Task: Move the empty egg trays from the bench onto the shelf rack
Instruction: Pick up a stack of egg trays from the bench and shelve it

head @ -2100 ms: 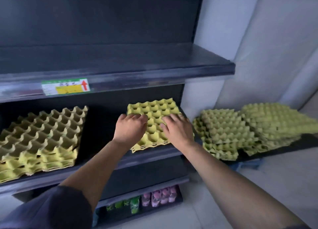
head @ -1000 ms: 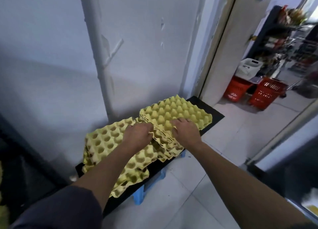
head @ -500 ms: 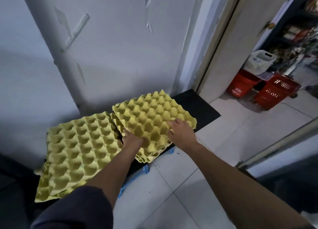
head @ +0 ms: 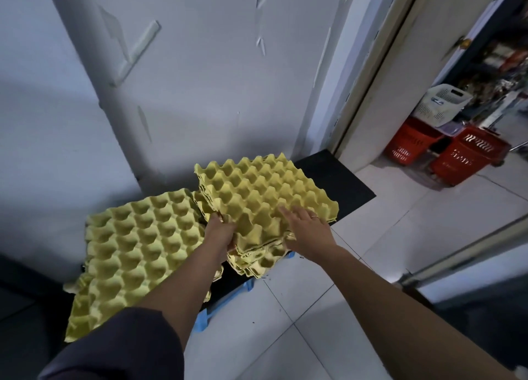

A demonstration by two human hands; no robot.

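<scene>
Two egg-tray stacks on black bench (head: 337, 179): left stack (head: 134, 245) at left end, right stack (head: 265, 191) mid-bench. Left hand (head: 220, 234) curled round right stack's near-left corner. Right hand (head: 305, 231) flat on top, fingers straight, slightly spread. Better to hook right thumb under edge and lift level, or risk spilling nested trays. Trays per stack: too tightly packed to count.

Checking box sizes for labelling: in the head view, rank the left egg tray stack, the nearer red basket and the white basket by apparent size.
1. left egg tray stack, though it is nearest.
2. nearer red basket.
3. white basket.
</scene>
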